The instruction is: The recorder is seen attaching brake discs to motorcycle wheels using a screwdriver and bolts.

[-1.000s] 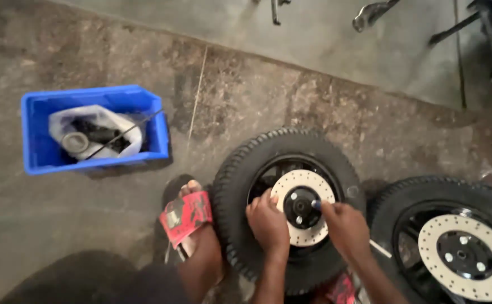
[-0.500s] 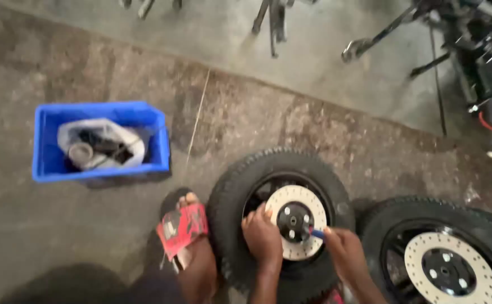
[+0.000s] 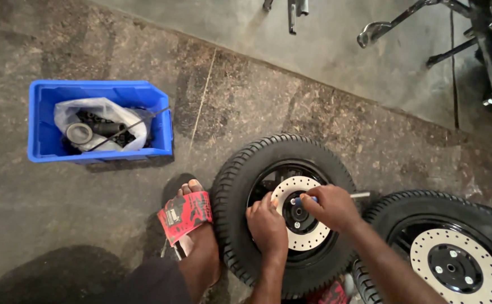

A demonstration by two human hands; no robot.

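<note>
A small black wheel (image 3: 240, 191) lies flat on the concrete floor, its drilled silver brake disc (image 3: 308, 239) facing up. My left hand (image 3: 267, 225) rests on the left side of the disc, fingers curled against it. My right hand (image 3: 331, 206) grips a thin tool with a blue handle (image 3: 304, 200) and a metal shaft sticking out to the right, its tip over the black hub (image 3: 298, 214). My foot in a red sandal (image 3: 185, 215) presses against the tyre's left side.
A second wheel with a brake disc (image 3: 454, 270) lies at the lower right, touching the first. A blue plastic bin (image 3: 97, 153) at the left holds a clear bag of dark parts. Metal stands and a vehicle frame (image 3: 482, 39) occupy the far right.
The view has tilted up and shifted. My right hand has moved from the disc's right edge to over the hub and now holds the blue-handled tool. My left hand stays on the disc.
</note>
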